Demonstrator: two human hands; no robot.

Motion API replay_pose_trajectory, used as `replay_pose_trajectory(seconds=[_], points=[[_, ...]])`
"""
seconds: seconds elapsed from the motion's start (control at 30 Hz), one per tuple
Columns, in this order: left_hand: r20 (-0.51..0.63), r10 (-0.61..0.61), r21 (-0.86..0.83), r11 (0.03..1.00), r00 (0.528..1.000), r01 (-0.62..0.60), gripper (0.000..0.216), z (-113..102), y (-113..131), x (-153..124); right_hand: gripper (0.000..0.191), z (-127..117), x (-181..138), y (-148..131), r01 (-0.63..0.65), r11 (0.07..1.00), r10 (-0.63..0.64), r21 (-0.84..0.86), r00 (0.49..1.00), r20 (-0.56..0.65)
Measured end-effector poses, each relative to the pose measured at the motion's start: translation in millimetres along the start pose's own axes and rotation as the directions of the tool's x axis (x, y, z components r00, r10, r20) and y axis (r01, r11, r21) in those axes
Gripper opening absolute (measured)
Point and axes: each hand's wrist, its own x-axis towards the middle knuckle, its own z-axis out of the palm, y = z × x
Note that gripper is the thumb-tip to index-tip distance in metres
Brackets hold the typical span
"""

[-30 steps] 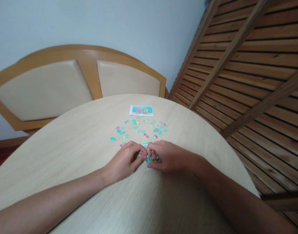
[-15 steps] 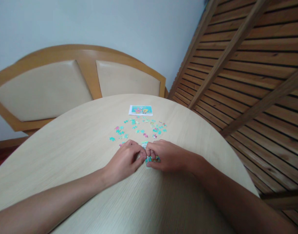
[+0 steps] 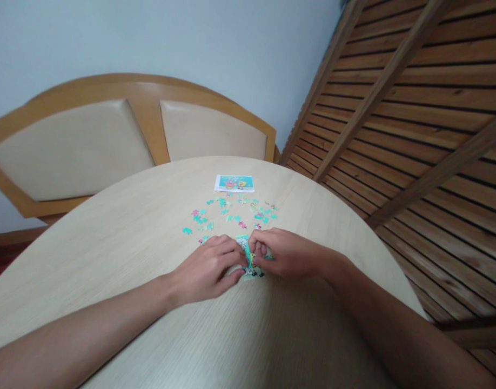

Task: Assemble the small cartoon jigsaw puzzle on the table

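Note:
A partly joined jigsaw puzzle (image 3: 242,242) lies flat near the middle of the table, partly covered by both hands. My left hand (image 3: 215,265) rests at its left side, thumb apart from the other fingers, fingertips touching the puzzle's edge. Over the puzzle's right part is my right hand (image 3: 282,251), its fingers curled in and its thumb close to them. Whatever sits between those fingertips is too hidden to make out. Loose puzzle pieces (image 3: 229,219), mostly turquoise with some pink and yellow, are scattered just beyond my hands.
Behind the loose pieces lies a printed picture card (image 3: 235,183) with cartoon figures. Everything rests on a round pale wooden table (image 3: 151,216). A padded wooden headboard (image 3: 81,146) stands against the wall beyond, and a slatted wooden panel (image 3: 414,108) rises at the right.
My right hand has shifted slightly right, away from my left fingertips, uncovering more of the puzzle. My left hand's fingers have loosened from a pinch and spread from the thumb.

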Motion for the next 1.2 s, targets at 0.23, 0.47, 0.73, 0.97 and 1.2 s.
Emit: replay_pose_trajectory(seconds=[0.23,0.47,0.73,0.97,1.2], points=[[0.078,0.215,0.042,0.975,0.974,-0.219,0.02,-6,-7,-4,0.032,1,-1,24,0.055,0.997,-0.059,-0.05,0.995,-0.082],[0.073,0.314,0.037,0.948,0.947,-0.318,0.019,-3,-10,-3,0.025,5,1,30,0.087,0.995,-0.091,-0.047,0.993,-0.075],[0.107,0.355,0.007,0.934,0.929,-0.358,0.027,-4,-10,-4,0.019,7,2,25,0.142,0.989,-0.145,-0.036,0.986,-0.084],[0.116,0.381,0.021,0.922,0.917,-0.385,0.022,-4,-9,-4,0.026,10,4,48,-0.137,0.98,0.082,-0.143,0.938,-0.338],[0.099,0.418,-0.033,0.908,0.903,-0.417,0.02,-6,-5,0,0.063,16,2,82,-0.505,0.851,0.405,-0.14,0.803,-0.438]])
